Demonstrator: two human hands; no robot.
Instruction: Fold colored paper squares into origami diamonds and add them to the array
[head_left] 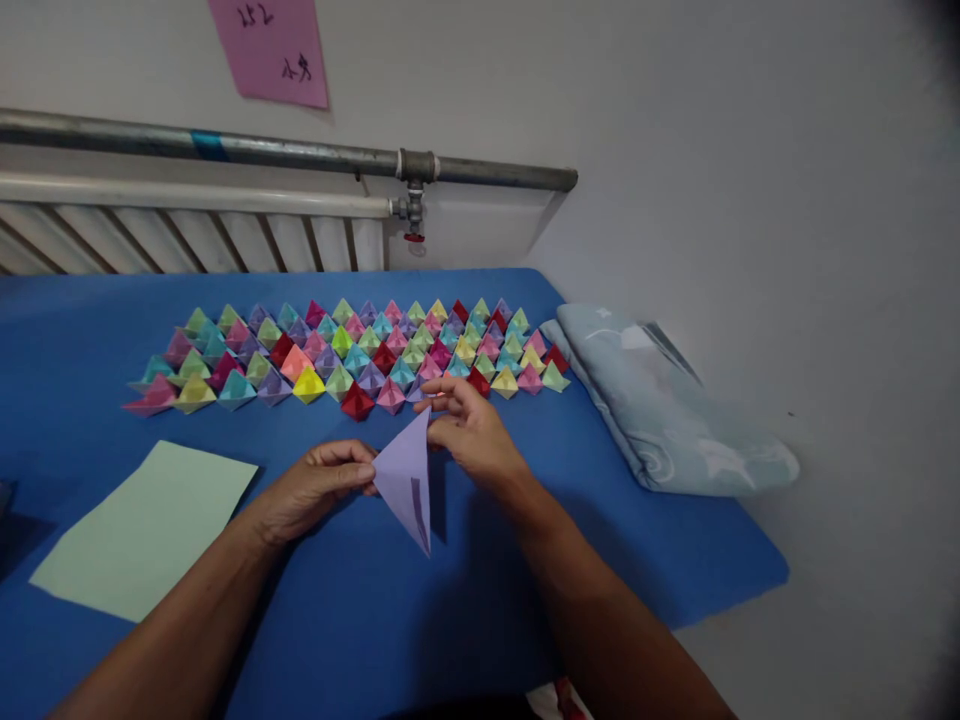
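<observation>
Nearest, on the viewer's side of the rows of small folded papers (384, 360), the left hand (319, 487) has its thumb and fingers clamped on one corner of a lilac folded paper (403, 470), thumb uppermost. The right hand (476, 432) lies at the paper's far tip; its thumb and extended fingers are parted, the thumb at the edge. Whether the other fingers touch the paper cannot be told.

The lilac folded paper is raised in front of the rows. One corner points left, into the left hand's pinch; the long axis follows the right-hand side, from a sharp near tip to a far tip directed at the rows. The piece is triangular, plain and crisply creased, with a narrow dark strip beside the long side, toward the near tip.

A pale green sheet (146, 530) lies flat on the blue surface (337, 620), nearer than the rows and to their left. A folded, patterned blue-green cloth (660, 420) lies to the right of the rows. The rows comprise many-coloured pointed pieces, closely set. Beyond them are a white radiator (247, 238), a metal pipe (300, 155) and, highest, a pink note (276, 50) with dark handwriting.
</observation>
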